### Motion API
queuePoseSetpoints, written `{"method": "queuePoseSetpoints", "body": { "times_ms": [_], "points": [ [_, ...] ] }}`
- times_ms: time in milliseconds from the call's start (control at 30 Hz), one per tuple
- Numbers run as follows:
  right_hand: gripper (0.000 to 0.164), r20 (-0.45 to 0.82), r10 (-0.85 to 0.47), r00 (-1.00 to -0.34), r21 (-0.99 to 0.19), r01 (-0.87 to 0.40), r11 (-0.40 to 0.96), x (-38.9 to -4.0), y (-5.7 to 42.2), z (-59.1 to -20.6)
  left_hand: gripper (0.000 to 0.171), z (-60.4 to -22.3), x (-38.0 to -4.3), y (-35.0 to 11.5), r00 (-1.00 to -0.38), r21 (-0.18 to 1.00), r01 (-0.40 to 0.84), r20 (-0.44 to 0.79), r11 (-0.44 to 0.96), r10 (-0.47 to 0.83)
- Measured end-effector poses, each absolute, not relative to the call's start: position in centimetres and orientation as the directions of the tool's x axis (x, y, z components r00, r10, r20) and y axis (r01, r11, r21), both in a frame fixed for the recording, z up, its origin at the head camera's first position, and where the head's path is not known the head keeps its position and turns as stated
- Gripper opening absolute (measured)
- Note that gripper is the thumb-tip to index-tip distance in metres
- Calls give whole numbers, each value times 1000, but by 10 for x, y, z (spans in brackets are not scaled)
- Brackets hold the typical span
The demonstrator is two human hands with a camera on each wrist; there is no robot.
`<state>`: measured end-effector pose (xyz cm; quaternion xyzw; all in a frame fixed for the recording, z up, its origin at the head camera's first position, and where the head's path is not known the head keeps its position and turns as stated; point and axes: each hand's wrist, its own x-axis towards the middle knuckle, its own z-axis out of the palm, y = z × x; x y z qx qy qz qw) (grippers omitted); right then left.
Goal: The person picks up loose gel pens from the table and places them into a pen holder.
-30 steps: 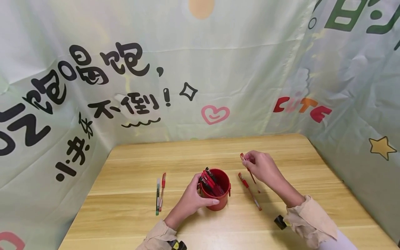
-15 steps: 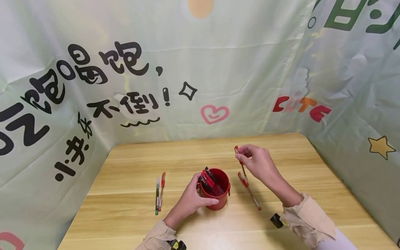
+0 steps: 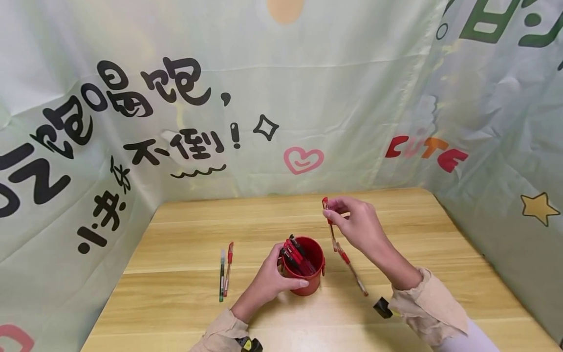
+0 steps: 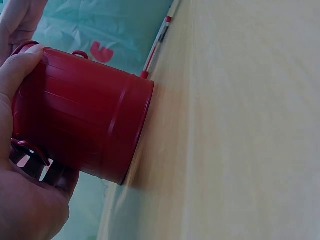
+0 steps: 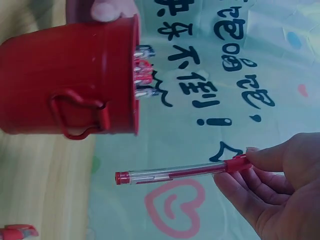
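My left hand (image 3: pixel 270 276) grips a small red metal bucket (image 3: pixel 308 287) with side handles, thumb across its front and fingers round its far left side. The bucket stands upright on the table, and several red and black pens (image 3: pixel 298 258) lean in it toward its left rim. In my right hand (image 3: pixel 360 222), thumb and fingers pinch a red gel pen (image 5: pixel 180 172) near its capped end. That pen hangs beyond the bucket's right side, clear barrel pointing down. Below it, another red pen (image 3: pixel 354 273) lies on the table to the right of the bucket.
On the wooden table (image 3: pixel 176 313), left of my left hand, a green-tipped pen (image 3: pixel 221 278) and a red pen (image 3: pixel 228 271) lie side by side. A printed cloth curtain (image 3: pixel 246 98) hangs behind the table and along its sides.
My right hand has moved left and away from me with the red pen, lifting it off the pen lying below and nearer the bucket. My left hand and the bucket stay put.
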<state>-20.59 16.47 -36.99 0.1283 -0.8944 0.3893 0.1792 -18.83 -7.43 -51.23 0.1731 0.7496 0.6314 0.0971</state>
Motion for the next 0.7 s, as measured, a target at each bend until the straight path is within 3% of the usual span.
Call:
{"method": "queuePoseSetpoints", "body": {
  "times_ms": [433,700],
  "points": [
    [16,523,-68,-850,-663,-455,595,-198,148,-359,91,-514,-189,-74,-921,977,143,73,158,383],
    [13,542,-126,-831,-673,-518,528,-199,137,-364,92,-514,-190,-75,-923,973,142,64,181,380]
  ]
}}
